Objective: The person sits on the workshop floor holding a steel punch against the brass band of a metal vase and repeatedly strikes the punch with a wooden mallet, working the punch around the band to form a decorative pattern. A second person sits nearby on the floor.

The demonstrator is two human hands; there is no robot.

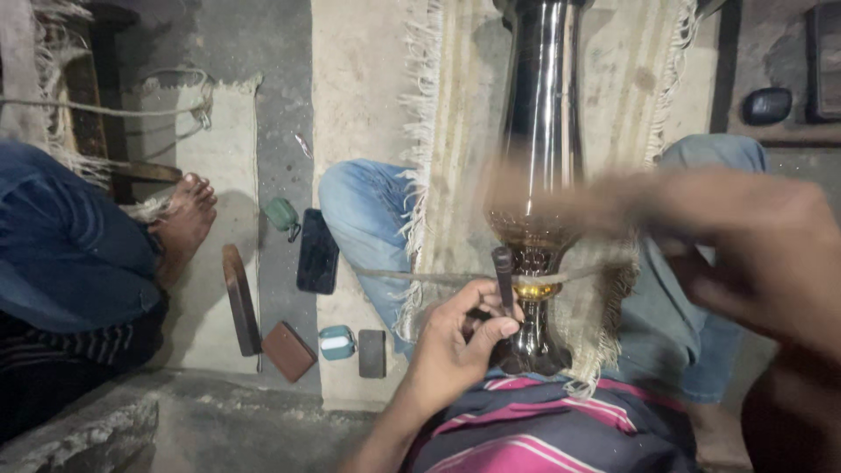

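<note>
A tall shiny metal piece (540, 114) with a dark tube and a brass-coloured carved base stands upright between my knees on a fringed cloth (455, 131). My left hand (455, 346) grips a short dark tool (503, 276) upright against the carved base (534, 263). My right hand (736, 250) is blurred, stretched across the piece from the right; its fingers seem to pinch a thin strip or cord (420, 278) that runs left across the base.
Another person sits at the left, with a blue-clad leg (61, 245) and a bare foot (186, 219). On the floor lie a dark phone (317, 251), a green case (282, 214), a long dark block (240, 298), a brown block (288, 350), a teal case (337, 342) and a small dark block (372, 353).
</note>
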